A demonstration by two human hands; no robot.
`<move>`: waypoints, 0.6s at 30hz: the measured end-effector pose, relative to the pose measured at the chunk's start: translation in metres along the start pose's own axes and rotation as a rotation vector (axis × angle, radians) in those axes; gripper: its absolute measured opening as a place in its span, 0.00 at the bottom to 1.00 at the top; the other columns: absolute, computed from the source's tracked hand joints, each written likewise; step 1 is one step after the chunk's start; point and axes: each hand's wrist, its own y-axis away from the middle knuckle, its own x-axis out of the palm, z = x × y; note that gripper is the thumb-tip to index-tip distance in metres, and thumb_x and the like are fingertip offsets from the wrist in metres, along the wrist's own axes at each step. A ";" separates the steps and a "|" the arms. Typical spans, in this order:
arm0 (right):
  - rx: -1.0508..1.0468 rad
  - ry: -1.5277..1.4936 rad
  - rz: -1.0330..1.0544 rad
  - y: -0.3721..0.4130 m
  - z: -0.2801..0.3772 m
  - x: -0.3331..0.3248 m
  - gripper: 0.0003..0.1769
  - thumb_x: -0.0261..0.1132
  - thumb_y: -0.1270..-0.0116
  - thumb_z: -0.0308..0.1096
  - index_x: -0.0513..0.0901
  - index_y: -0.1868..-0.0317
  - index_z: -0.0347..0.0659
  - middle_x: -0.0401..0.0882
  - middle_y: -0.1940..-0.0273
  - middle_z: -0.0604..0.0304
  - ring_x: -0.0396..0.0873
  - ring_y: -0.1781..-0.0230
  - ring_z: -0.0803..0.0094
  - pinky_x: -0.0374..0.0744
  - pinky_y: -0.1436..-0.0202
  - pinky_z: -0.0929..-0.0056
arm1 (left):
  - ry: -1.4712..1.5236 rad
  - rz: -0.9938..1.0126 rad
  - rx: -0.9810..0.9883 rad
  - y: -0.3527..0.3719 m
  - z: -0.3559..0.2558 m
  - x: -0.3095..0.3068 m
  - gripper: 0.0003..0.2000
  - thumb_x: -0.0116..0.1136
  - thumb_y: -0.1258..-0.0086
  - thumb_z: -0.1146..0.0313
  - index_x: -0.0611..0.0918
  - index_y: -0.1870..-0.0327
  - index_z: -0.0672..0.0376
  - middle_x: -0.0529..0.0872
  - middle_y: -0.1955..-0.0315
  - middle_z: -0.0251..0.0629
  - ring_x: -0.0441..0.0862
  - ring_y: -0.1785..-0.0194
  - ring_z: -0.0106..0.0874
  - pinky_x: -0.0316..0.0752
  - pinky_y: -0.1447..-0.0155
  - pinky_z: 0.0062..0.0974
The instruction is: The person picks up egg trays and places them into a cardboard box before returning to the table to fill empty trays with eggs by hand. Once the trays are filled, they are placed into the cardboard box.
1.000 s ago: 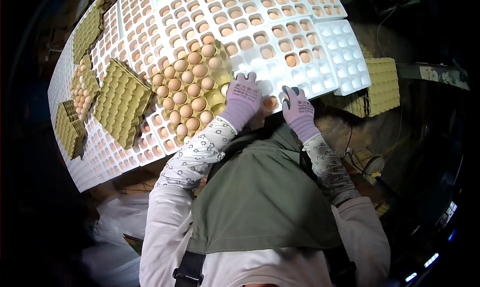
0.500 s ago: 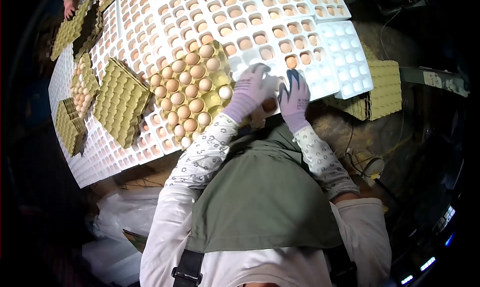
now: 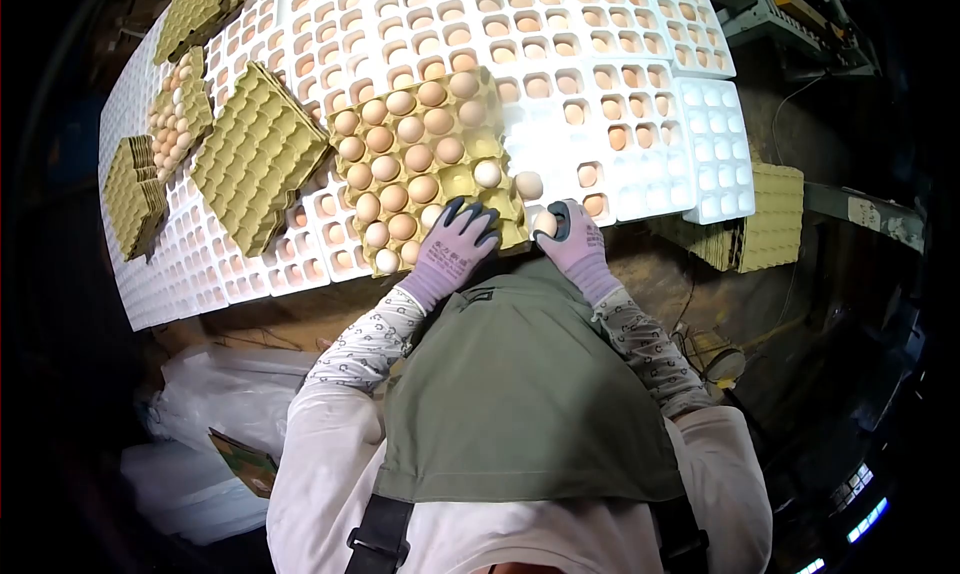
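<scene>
My left hand [image 3: 458,242], in a purple glove with dark fingertips, lies over the near edge of a yellow-brown egg tray [image 3: 455,184]. Its fingers curl down onto the tray beside a pale egg; what they hold, if anything, is hidden. My right hand [image 3: 573,236] grips a pale egg [image 3: 545,223] between thumb and fingers, just right of the tray. Another egg [image 3: 529,185] rests on the white foam tray [image 3: 555,146] above it. Brown eggs fill much of the yellow-brown tray, with some cups bare near its right side.
White foam trays with eggs spread across the surface. Stacked empty egg trays [image 3: 255,159] stand on the left, with more [image 3: 135,196] beyond. A foam tray with empty cups [image 3: 715,149] lies at the right, above stacked trays [image 3: 772,217]. Plastic sheeting [image 3: 225,394] is at lower left.
My left hand has moved left onto the egg tray. My right hand has moved down and left and now holds an egg. The view has shifted; the other person's hand at upper left is gone.
</scene>
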 end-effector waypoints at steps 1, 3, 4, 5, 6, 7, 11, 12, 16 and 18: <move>0.031 -0.028 -0.002 0.004 0.005 -0.004 0.27 0.77 0.45 0.41 0.77 0.48 0.41 0.79 0.51 0.51 0.81 0.51 0.50 0.80 0.47 0.55 | 0.068 -0.007 -0.013 -0.002 0.000 -0.004 0.14 0.60 0.34 0.65 0.83 0.47 0.49 0.78 0.39 0.44 0.73 0.33 0.46 0.66 0.26 0.54; -0.124 0.086 -0.112 0.014 0.005 0.002 0.24 0.75 0.45 0.36 0.76 0.50 0.42 0.79 0.51 0.51 0.81 0.51 0.51 0.80 0.48 0.55 | 0.130 -0.106 -0.034 0.001 -0.001 -0.014 0.16 0.64 0.38 0.66 0.83 0.48 0.50 0.79 0.41 0.44 0.74 0.34 0.47 0.67 0.27 0.54; -0.211 0.144 -0.145 0.016 -0.002 0.009 0.24 0.74 0.44 0.35 0.76 0.49 0.42 0.79 0.52 0.51 0.81 0.51 0.51 0.80 0.48 0.55 | 0.171 -0.126 -0.059 0.004 -0.002 -0.026 0.16 0.65 0.40 0.66 0.83 0.49 0.50 0.79 0.41 0.44 0.74 0.35 0.48 0.67 0.27 0.55; -0.299 0.198 -0.180 0.015 -0.003 0.014 0.23 0.74 0.44 0.34 0.76 0.49 0.42 0.78 0.52 0.51 0.81 0.51 0.51 0.80 0.49 0.56 | 0.209 -0.145 -0.080 0.007 -0.002 -0.037 0.17 0.66 0.41 0.66 0.82 0.49 0.50 0.79 0.41 0.44 0.74 0.35 0.48 0.67 0.27 0.55; -0.410 0.255 -0.180 0.009 -0.005 0.018 0.22 0.73 0.43 0.33 0.77 0.49 0.42 0.78 0.50 0.52 0.80 0.50 0.51 0.80 0.49 0.56 | 0.227 -0.168 -0.070 0.012 0.000 -0.042 0.18 0.67 0.43 0.67 0.82 0.49 0.50 0.79 0.40 0.44 0.74 0.35 0.49 0.66 0.26 0.55; -0.394 0.226 -0.221 0.006 -0.007 0.021 0.22 0.73 0.43 0.33 0.77 0.49 0.42 0.78 0.50 0.52 0.80 0.50 0.51 0.80 0.49 0.56 | 0.238 -0.170 -0.069 0.014 0.001 -0.047 0.19 0.67 0.44 0.68 0.82 0.49 0.51 0.79 0.40 0.44 0.74 0.35 0.49 0.66 0.27 0.55; -0.312 0.265 -0.307 -0.019 0.031 0.005 0.25 0.73 0.41 0.36 0.80 0.43 0.46 0.78 0.48 0.50 0.79 0.47 0.52 0.80 0.46 0.58 | 0.231 -0.179 -0.051 0.013 0.003 -0.044 0.19 0.67 0.45 0.68 0.82 0.49 0.52 0.78 0.39 0.44 0.74 0.35 0.49 0.65 0.26 0.56; -0.327 0.348 -0.220 -0.033 0.025 0.009 0.26 0.73 0.41 0.36 0.80 0.40 0.48 0.78 0.48 0.50 0.79 0.46 0.52 0.80 0.46 0.58 | 0.218 -0.170 -0.052 0.011 0.001 -0.043 0.18 0.66 0.43 0.67 0.82 0.50 0.52 0.78 0.39 0.44 0.73 0.35 0.48 0.65 0.25 0.55; -0.137 0.223 -0.250 -0.046 0.016 0.006 0.29 0.73 0.41 0.38 0.78 0.38 0.46 0.80 0.51 0.49 0.81 0.50 0.53 0.81 0.48 0.56 | 0.203 -0.117 -0.039 0.011 -0.001 -0.031 0.21 0.68 0.40 0.61 0.80 0.45 0.52 0.77 0.38 0.44 0.72 0.32 0.45 0.61 0.23 0.55; -0.025 0.304 -0.299 -0.038 0.012 0.000 0.26 0.73 0.41 0.39 0.79 0.43 0.45 0.80 0.51 0.50 0.82 0.52 0.52 0.81 0.49 0.55 | 0.264 -0.136 -0.093 0.020 -0.005 -0.029 0.26 0.68 0.36 0.54 0.78 0.38 0.54 0.75 0.36 0.47 0.71 0.31 0.49 0.61 0.23 0.56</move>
